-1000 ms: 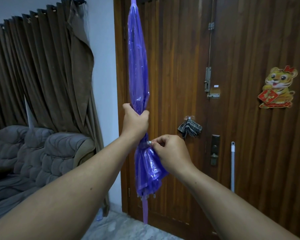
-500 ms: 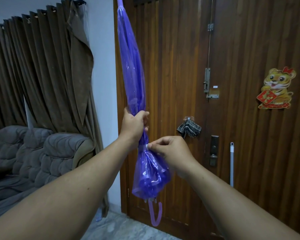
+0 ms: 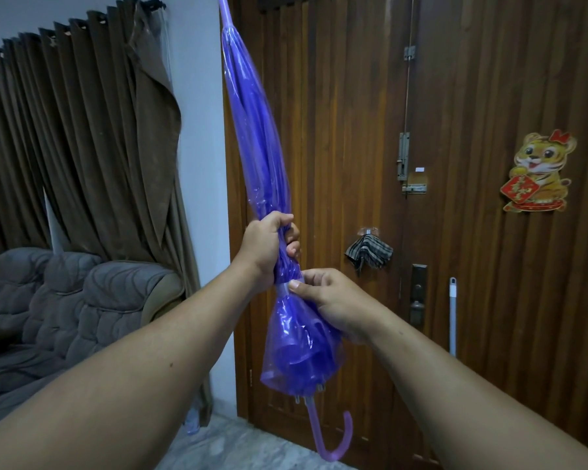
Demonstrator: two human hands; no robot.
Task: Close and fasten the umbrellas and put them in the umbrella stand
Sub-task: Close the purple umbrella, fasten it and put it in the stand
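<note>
My left hand [image 3: 269, 247] grips the folded umbrella [image 3: 258, 147]; my right hand [image 3: 333, 301] pinches its strap [image 3: 283, 287]. Step: fastening. Next, probably snap the strap shut.

The umbrella [image 3: 257, 137] tip is cut off by the top edge. Its strap [image 3: 282, 288], below the left hand [image 3: 265, 247], is largely covered by the right hand [image 3: 333, 303].

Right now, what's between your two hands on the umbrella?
Head view: a short stretch of bunched purple canopy between left hand and right hand, which pinches the strap.
</note>
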